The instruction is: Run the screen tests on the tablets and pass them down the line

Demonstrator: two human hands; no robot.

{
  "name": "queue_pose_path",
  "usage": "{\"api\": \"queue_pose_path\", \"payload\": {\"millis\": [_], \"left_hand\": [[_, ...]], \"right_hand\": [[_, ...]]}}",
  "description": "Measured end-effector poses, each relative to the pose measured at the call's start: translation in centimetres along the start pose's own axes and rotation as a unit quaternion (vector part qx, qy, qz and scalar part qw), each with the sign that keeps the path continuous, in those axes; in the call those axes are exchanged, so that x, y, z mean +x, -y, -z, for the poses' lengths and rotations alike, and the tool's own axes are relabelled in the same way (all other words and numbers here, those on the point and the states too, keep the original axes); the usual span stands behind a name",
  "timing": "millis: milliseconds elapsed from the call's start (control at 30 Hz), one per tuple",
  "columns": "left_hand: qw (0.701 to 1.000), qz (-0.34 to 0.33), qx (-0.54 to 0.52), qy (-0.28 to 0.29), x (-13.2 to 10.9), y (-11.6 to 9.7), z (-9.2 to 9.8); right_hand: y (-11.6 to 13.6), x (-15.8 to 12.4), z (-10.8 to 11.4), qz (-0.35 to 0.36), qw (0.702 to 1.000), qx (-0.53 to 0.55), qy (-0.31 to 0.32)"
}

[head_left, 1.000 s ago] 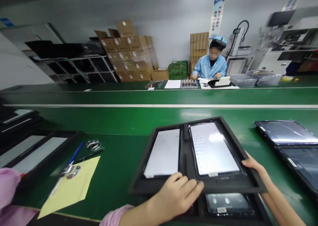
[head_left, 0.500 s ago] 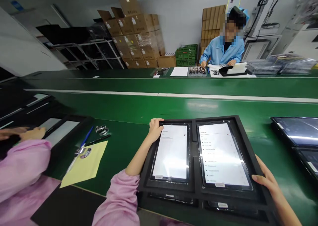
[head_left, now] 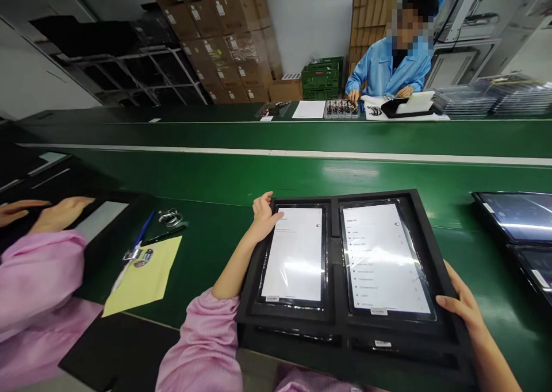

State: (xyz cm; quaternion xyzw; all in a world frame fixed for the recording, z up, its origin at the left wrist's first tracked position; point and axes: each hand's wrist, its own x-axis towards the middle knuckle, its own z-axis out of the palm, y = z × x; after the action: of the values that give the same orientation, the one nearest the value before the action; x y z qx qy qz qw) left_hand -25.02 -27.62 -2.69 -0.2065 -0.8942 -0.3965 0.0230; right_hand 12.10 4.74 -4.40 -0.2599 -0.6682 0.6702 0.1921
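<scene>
A black tray point(head_left: 337, 317) with two main recesses lies before me, a tablet in each. The left tablet point(head_left: 294, 254) has a lit, mostly white screen; the right tablet point(head_left: 386, 260) shows a list. My left hand point(head_left: 262, 218) is at the tray's upper left corner, fingers raised and apart, the thumb over the left tablet's top corner. Whether that thumb presses the glass I cannot tell. My right hand point(head_left: 463, 300) grips the tray's right side, thumb on the rim, its other fingers partly hidden behind the edge.
Left, a co-worker's hands point(head_left: 62, 212) are over another dark tray. Yellow paper point(head_left: 149, 280), a blue pen point(head_left: 144, 229) and a clear coiled item point(head_left: 171, 218) lie between us. More tablets point(head_left: 520, 216) are at right. Across the green bench point(head_left: 215, 173) sits a person in blue point(head_left: 388, 70).
My left hand has loosened from the tray's corner; its fingers lifted and its thumb reaches over the left tablet. The small red line on that screen is gone. The camera view has tilted slightly downward.
</scene>
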Motion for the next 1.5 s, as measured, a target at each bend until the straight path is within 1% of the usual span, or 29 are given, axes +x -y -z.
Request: {"api": "queue_pose_path", "payload": {"millis": [67, 133, 267, 300, 367, 433, 500, 533, 633, 667, 700, 800, 833, 967, 1067, 1167, 1233, 1267, 1333, 1433, 1500], "left_hand": [[0.999, 0.009, -0.021, -0.038, -0.3, -0.6, 0.3], [0.997, -0.02, -0.013, -0.068, -0.8, -1.5, 0.8], [0.982, -0.111, 0.102, -0.113, -2.1, -3.1, 1.5], [0.977, -0.132, 0.125, -0.113, -2.3, -3.4, 1.6], [0.97, -0.165, 0.151, -0.093, -2.6, -3.7, 1.6], [0.968, -0.178, 0.163, -0.066, -2.6, -3.7, 1.5], [0.968, -0.185, 0.162, -0.056, -2.6, -3.6, 1.5], [0.967, -0.189, 0.157, -0.066, -2.6, -3.5, 1.5], [0.963, -0.202, 0.136, -0.119, -2.5, -3.4, 1.6], [0.964, -0.204, 0.124, -0.119, -2.4, -3.4, 1.7], [0.967, -0.206, 0.11, -0.101, -2.3, -3.4, 1.6], [0.975, -0.212, 0.071, -0.016, -1.8, -3.5, 1.6], [0.975, -0.211, 0.065, -0.007, -1.7, -3.6, 1.5], [0.978, -0.2, 0.052, -0.029, -1.6, -3.9, 1.5], [0.978, -0.203, 0.042, -0.018, -1.8, -3.6, 1.6], [0.975, -0.209, 0.077, -0.016, -2.0, -3.0, 1.8], [0.972, -0.207, 0.111, -0.004, -2.1, -2.8, 1.8], [0.97, -0.21, 0.124, 0.015, -2.0, -2.8, 1.7], [0.96, -0.231, 0.139, 0.078, -1.8, -3.2, 1.5], [0.93, -0.273, 0.143, 0.199, -1.2, -4.8, 0.9], [0.913, -0.287, 0.141, 0.254, -1.0, -5.9, 0.6]], "right_hand": [[0.1, 0.0, -0.1, -0.004, 1.0, 0.005, 0.008], [0.3, -0.1, -0.2, -0.004, 1.0, 0.0, 0.012], [0.5, -0.1, -0.4, -0.014, 1.0, 0.007, -0.004], [0.5, -0.2, -0.4, -0.019, 1.0, 0.014, -0.007], [0.6, -0.2, -0.5, -0.028, 0.999, 0.024, -0.008], [0.7, -0.1, -0.6, -0.033, 0.999, 0.026, -0.005], [0.7, -0.1, -0.6, -0.032, 0.999, 0.024, -0.002], [0.6, -0.1, -0.5, -0.029, 0.999, 0.022, -0.001], [0.4, 0.0, -0.4, -0.018, 1.0, 0.012, 0.002], [0.3, 0.0, -0.4, -0.016, 1.0, 0.006, 0.006], [0.3, 0.0, -0.3, -0.014, 1.0, -0.001, 0.011], [0.1, 0.2, -0.1, -0.01, 1.0, -0.01, 0.021], [0.0, 0.2, 0.0, -0.008, 1.0, -0.011, 0.022], [-0.2, 0.2, 0.0, -0.005, 1.0, -0.011, 0.022], [-0.3, 0.1, -0.1, -0.012, 1.0, 0.005, 0.007], [-0.4, 0.0, -0.1, -0.013, 1.0, -0.001, 0.0], [-0.5, 0.0, 0.0, -0.009, 1.0, -0.01, 0.004], [-0.5, 0.0, 0.0, -0.009, 1.0, -0.009, 0.006], [-0.5, 0.0, 0.0, -0.012, 1.0, -0.002, 0.007], [-0.4, 0.0, 0.1, -0.011, 1.0, -0.011, 0.005], [-0.3, 0.1, 0.1, -0.008, 1.0, -0.024, 0.008]]}}
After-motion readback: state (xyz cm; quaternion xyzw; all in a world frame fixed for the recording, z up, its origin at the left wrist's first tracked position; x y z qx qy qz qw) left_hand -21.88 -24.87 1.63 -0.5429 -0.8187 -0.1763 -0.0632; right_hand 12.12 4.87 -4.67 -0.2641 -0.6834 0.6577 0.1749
